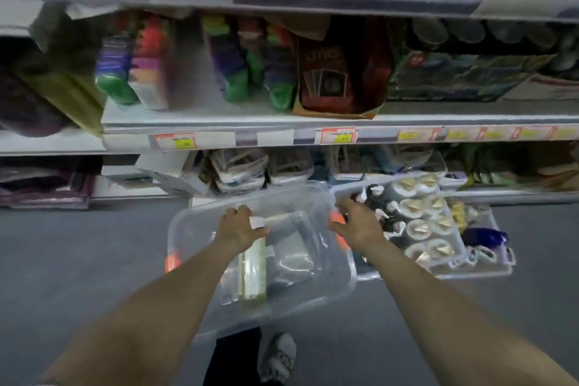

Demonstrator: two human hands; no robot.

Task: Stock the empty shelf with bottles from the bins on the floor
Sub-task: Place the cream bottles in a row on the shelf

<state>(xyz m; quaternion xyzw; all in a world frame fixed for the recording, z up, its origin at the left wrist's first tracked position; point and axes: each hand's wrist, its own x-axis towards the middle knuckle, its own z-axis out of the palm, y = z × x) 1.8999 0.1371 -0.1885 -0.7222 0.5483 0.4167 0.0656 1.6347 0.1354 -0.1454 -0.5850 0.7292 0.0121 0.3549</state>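
Above clear bin (188,222), left hand (239,227) seemingly grips bottle (253,273).
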